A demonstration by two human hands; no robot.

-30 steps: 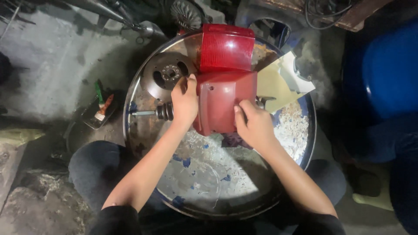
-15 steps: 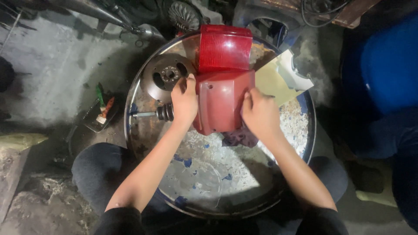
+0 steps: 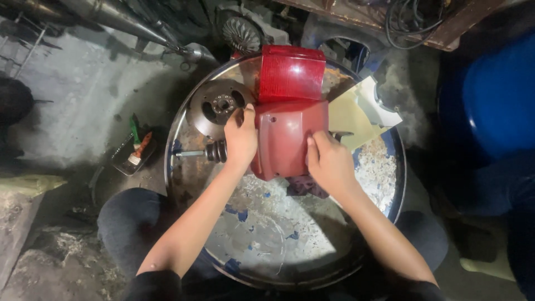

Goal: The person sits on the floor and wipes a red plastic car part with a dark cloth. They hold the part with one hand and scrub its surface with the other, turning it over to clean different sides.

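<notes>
Round metal drum top (image 3: 267, 251), flaking blue and white paint, serving as the counter. At its far edge: a ribbed red lens (image 3: 291, 72) joined to a red cover (image 3: 284, 142), the cover reaching in toward the middle. Grey toothed disc (image 3: 218, 106) at the far left edge; cream plastic panel (image 3: 356, 114) at the far right edge; dark rag (image 3: 304, 187) just under the near end of the cover; short shaft with a ribbed boot (image 3: 209, 151) at the left edge. Left hand (image 3: 241, 139) clamped on the cover's left side, fingers curled over its top corner. Right hand (image 3: 329, 164) pressed on the right side, fingers closed around the rim. Likely step: seating or freeing the cover from the lens. Next move calls for an even two-sided grip and a steady pull or push along the seam
</notes>
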